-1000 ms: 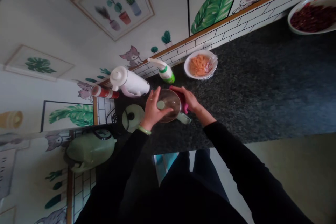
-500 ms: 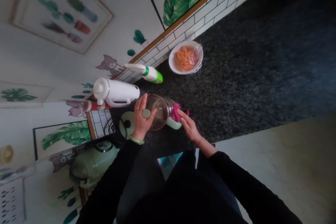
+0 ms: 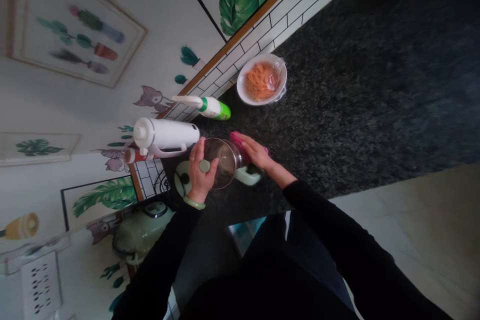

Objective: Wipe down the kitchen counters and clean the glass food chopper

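A clear glass kettle (image 3: 221,164) with a pale green handle (image 3: 248,176) stands on the dark counter. My left hand (image 3: 201,176) holds its lid from above, fingers and thumb spread around the pale green knob (image 3: 204,166). On the far side of the glass, my right hand (image 3: 257,152) lies flat with a pink cloth (image 3: 236,137) pressed under its fingers against the kettle wall. Part of the cloth is hidden by that hand. The round pale green kettle base (image 3: 182,178), with a dark centre, sits beside my left wrist.
Near the wall stand a white thermos jug (image 3: 168,133), a red container (image 3: 137,155) and a white-and-green bottle (image 3: 212,108). A bowl of orange strips (image 3: 261,80) is covered with film. A green cooker (image 3: 144,230) is at lower left. The counter edge (image 3: 337,195) runs along the right.
My right hand and the pink cloth have moved up and left around the kettle's side. My left hand stays at the lid. The view has shifted slightly.
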Demonstrator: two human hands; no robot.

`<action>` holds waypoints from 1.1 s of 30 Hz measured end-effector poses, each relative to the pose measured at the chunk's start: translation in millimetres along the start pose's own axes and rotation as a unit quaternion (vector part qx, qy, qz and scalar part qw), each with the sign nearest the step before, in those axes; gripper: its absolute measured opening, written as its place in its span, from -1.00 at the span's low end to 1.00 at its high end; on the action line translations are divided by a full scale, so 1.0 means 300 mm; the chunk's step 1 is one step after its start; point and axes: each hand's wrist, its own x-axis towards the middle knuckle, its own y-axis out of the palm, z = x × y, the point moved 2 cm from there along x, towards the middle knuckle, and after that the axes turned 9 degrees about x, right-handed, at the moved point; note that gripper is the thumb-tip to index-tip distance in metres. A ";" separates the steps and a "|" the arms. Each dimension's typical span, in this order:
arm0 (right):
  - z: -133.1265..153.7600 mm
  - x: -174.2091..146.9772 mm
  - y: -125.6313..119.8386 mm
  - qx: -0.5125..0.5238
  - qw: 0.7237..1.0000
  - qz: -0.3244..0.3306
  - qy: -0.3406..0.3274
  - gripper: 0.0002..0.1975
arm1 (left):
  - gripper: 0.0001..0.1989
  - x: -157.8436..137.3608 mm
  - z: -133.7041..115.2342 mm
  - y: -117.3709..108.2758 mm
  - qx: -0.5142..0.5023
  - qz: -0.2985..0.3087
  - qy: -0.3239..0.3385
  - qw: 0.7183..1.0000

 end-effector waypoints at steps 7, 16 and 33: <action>0.126 -0.273 0.041 0.003 0.999 0.028 -0.020 -0.46 | -0.26 -0.001 0.000 -0.005 -0.001 0.018 0.004 1.000; -0.041 0.105 -0.006 -0.025 0.999 0.041 0.005 -0.40 | -0.27 -0.002 -0.001 -0.002 0.011 0.009 -0.015 1.000; 0.130 -0.130 0.017 0.012 0.999 0.034 -0.024 -0.55 | -0.29 -0.006 -0.001 -0.007 0.020 0.013 -0.003 1.000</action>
